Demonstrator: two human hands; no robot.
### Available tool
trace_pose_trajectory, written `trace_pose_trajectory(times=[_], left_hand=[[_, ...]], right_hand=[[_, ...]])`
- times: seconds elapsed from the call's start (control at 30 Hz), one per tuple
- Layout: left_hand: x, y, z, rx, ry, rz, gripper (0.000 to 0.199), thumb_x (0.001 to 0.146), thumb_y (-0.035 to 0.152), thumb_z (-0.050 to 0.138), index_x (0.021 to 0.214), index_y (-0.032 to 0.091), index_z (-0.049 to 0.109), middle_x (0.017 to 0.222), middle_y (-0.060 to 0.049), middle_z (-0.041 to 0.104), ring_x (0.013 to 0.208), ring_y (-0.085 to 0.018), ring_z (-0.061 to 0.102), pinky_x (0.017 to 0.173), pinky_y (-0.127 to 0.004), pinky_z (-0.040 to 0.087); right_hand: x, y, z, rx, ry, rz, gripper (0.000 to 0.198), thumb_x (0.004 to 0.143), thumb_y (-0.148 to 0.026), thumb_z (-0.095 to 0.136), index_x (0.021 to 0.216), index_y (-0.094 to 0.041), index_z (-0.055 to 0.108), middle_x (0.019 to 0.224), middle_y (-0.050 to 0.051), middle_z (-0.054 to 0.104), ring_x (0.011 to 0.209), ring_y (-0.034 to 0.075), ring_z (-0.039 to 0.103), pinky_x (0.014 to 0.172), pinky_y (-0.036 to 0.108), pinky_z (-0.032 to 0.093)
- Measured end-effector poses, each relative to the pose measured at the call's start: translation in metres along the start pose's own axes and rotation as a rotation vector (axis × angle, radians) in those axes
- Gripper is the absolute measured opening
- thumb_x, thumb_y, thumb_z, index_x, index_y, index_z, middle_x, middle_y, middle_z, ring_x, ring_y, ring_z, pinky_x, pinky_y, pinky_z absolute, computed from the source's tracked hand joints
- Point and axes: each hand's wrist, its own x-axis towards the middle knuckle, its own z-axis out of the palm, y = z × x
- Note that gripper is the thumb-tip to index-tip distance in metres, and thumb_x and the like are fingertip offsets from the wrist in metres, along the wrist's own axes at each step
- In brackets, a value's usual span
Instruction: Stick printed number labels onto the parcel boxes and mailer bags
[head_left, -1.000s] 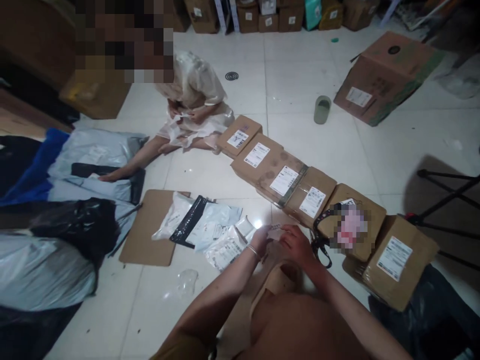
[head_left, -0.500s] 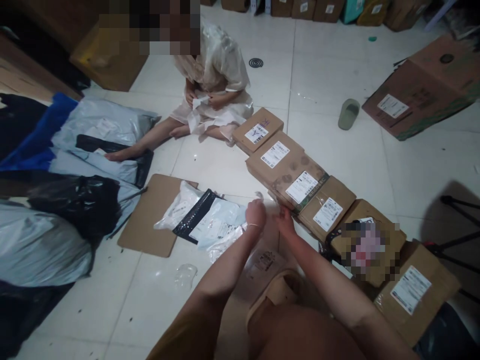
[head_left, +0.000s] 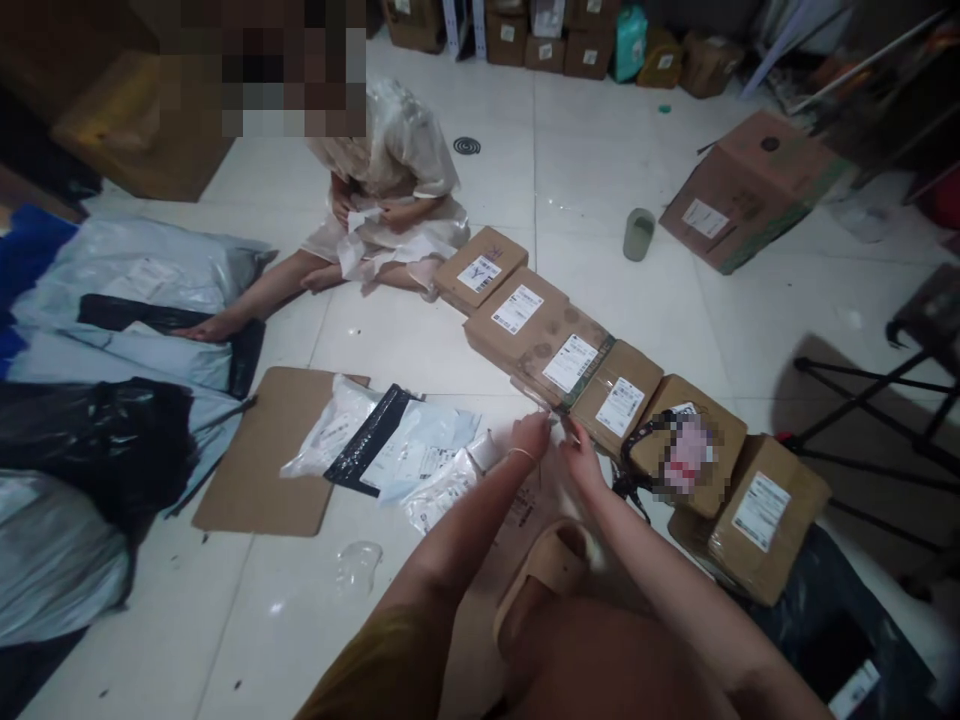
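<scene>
My left hand (head_left: 531,438) is closed, its fingertips pinched on something small that I cannot make out. Close to its right, my right hand (head_left: 580,455) has its fingers drawn together near the same spot; whatever they hold is hidden. Both hands are over a taped cardboard box (head_left: 517,525) between my feet, partly covered by my left forearm. Just beyond the hands runs a row of labelled cardboard parcels (head_left: 555,318). White and clear plastic mailer bags (head_left: 416,450) lie to the left of my left hand.
A flat cardboard sheet (head_left: 259,450) lies under the mailers. Large grey and black plastic sacks (head_left: 127,270) fill the left. Another person (head_left: 390,180) sits on the floor with white paper in hand. A big carton (head_left: 750,190), a slipper (head_left: 639,235) and black folding legs (head_left: 862,385) are on the right.
The camera view has turned, shifting the surroundings left. My left hand has moved rightward, nearer the parcel row and my right hand. A pale scrap visible above my left hand earlier is less visible now.
</scene>
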Motion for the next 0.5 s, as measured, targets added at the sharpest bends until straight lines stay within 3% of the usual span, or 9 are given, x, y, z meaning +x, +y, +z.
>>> trace_pose_trajectory(times=[0.1,0.23,0.33,0.4,0.5], left_hand=[[-0.047,0.018,-0.006,-0.184,-0.076,0.092,0.034,0.089,0.035,0.042,0.101,0.014,0.067,0.107,-0.01,0.072,0.098,-0.017,0.065,0.095,-0.03,0.05],[-0.119,0.043,-0.036,-0.506,-0.199,0.188,0.05,0.079,0.048,0.057,0.115,0.014,0.062,0.114,-0.008,0.071,0.1,-0.016,0.066,0.089,-0.025,0.053],[-0.166,0.061,-0.07,-0.823,-0.262,0.095,0.049,0.071,0.055,0.066,0.093,0.011,0.068,0.089,-0.007,0.075,0.081,-0.015,0.066,0.076,-0.023,0.052],[-0.194,0.071,-0.091,-0.87,-0.28,0.053,0.044,0.071,0.055,0.066,0.076,0.012,0.068,0.07,-0.003,0.071,0.066,-0.011,0.06,0.065,-0.021,0.047],[-0.233,0.082,-0.117,-0.888,-0.305,0.058,0.039,0.07,0.052,0.067,0.069,0.013,0.066,0.066,-0.002,0.068,0.062,-0.009,0.056,0.062,-0.02,0.042]], right_hand=[[-0.029,-0.026,-0.02,0.052,0.038,-0.038,0.068,0.073,-0.038,0.065,0.137,-0.021,0.049,0.116,0.009,0.064,0.103,0.023,0.06,0.095,0.039,0.047],[-0.09,-0.079,-0.04,0.099,-0.033,-0.199,0.067,0.072,-0.038,0.071,0.134,-0.019,0.053,0.081,0.001,0.06,0.07,0.014,0.056,0.07,0.028,0.047],[-0.148,-0.119,-0.045,0.025,-0.108,-0.277,0.058,0.072,-0.038,0.072,0.125,-0.019,0.06,0.076,0.0,0.057,0.065,0.013,0.052,0.062,0.025,0.043],[-0.186,-0.141,-0.043,-0.126,-0.111,-0.351,0.048,0.075,-0.038,0.069,0.119,-0.019,0.065,0.076,0.001,0.059,0.066,0.014,0.054,0.063,0.026,0.044],[-0.236,-0.169,-0.039,-0.487,-0.027,-0.577,0.032,0.083,-0.034,0.064,0.112,-0.023,0.069,0.082,0.003,0.063,0.07,0.016,0.057,0.067,0.028,0.044]])
